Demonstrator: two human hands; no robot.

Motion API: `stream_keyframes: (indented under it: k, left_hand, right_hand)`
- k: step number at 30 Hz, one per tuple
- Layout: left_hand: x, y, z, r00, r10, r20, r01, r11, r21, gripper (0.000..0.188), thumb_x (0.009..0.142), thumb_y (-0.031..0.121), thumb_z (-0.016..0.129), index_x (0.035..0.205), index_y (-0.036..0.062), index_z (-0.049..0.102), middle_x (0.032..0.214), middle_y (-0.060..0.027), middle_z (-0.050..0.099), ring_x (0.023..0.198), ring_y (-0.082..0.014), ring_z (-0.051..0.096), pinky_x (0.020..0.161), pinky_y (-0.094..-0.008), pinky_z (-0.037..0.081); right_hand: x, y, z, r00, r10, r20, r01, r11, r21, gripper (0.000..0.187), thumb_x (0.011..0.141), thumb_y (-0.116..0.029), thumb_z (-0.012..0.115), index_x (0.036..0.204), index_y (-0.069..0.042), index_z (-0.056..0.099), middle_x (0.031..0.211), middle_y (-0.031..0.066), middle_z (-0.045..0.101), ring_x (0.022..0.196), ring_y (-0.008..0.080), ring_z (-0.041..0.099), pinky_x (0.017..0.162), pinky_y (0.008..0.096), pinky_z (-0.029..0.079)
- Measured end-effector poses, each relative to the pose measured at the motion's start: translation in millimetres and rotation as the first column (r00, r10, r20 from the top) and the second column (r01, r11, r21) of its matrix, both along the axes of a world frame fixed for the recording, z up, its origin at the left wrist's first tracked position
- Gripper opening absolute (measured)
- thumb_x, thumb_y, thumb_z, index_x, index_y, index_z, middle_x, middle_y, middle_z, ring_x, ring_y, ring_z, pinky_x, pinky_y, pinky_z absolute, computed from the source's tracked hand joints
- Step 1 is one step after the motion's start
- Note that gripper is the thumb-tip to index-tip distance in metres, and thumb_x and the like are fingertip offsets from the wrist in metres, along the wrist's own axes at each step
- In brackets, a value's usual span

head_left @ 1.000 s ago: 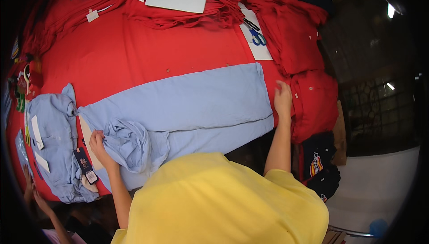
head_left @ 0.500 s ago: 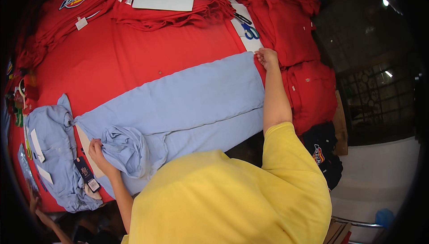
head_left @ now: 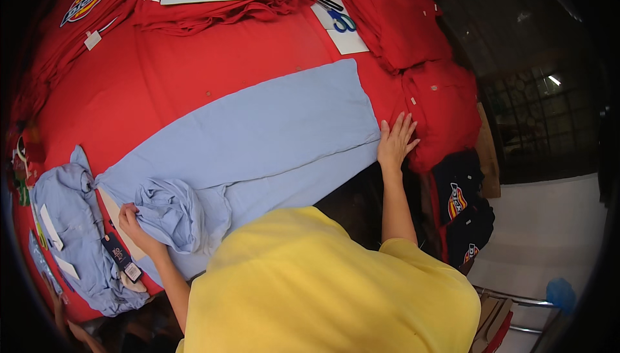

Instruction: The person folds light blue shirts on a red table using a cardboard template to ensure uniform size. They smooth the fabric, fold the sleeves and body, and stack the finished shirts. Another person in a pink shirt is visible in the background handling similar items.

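Fisheye head view, steeply downward from close above the yellow shirt (head_left: 329, 282) toward the light-blue cloth (head_left: 271, 120)

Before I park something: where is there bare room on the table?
Widest: the red cloth between the blue garment and the far pile. A narrower strip separates garment and right stack, beyond the right hand. Crowded: left end, with bunched blue clothing and a dark tag.

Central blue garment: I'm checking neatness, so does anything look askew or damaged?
The light-blue garment has a crumpled bunch at the left hand, odd against its flat length; no tear shows.
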State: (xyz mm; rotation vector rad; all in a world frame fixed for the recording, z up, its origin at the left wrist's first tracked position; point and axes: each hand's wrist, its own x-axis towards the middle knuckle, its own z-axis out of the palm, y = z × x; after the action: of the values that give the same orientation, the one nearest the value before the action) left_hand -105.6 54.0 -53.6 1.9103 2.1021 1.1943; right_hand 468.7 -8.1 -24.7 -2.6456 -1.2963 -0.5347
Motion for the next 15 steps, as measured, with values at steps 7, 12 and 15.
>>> stream_keyframes:
  k: [7, 12, 15]
  left_hand:
    - [3, 4, 3, 0.998, -0.026, -0.064, 0.030, 0.998, 0.059, 0.021, 0.084, 0.007, 0.051, 0.102, -0.0021, 0.053, 0.109, -0.0150, 0.054, 0.107, -0.0305, 0.049, 0.095, -0.0367, 0.038]
    - [4, 1, 5, 0.993, -0.019, -0.115, 0.031, 0.994, 0.106, 0.019, 0.082, 0.009, 0.053, 0.097, -0.0015, 0.054, 0.108, -0.0154, 0.055, 0.107, -0.0318, 0.050, 0.095, -0.0377, 0.038]
    - [5, 3, 10, 0.995, -0.007, -0.098, 0.017, 0.995, 0.095, 0.017, 0.081, 0.009, 0.053, 0.094, -0.0010, 0.054, 0.108, -0.0150, 0.056, 0.107, -0.0323, 0.050, 0.094, -0.0381, 0.039]
  right_hand:
    - [10, -28, -1, 0.990, -0.089, -0.110, 0.055, 0.959, -0.277, 0.063, 0.093, -0.045, 0.046, 0.141, -0.005, 0.041, 0.153, 0.0163, 0.026, 0.143, 0.0354, 0.017, 0.108, 0.0658, 0.012]
    - [19, 31, 17, 0.971, 0.143, -0.192, -0.126, 0.987, 0.097, 0.062, 0.097, -0.047, 0.039, 0.144, -0.007, 0.034, 0.152, 0.0161, 0.028, 0.144, 0.0327, 0.017, 0.110, 0.0639, 0.012]
    - [-27, 94, 7, 0.880, 0.464, -0.101, -0.468, 0.884, -0.012, 0.058, 0.096, -0.042, 0.044, 0.146, -0.014, 0.034, 0.153, 0.0113, 0.028, 0.143, 0.0299, 0.020, 0.111, 0.0611, 0.010]
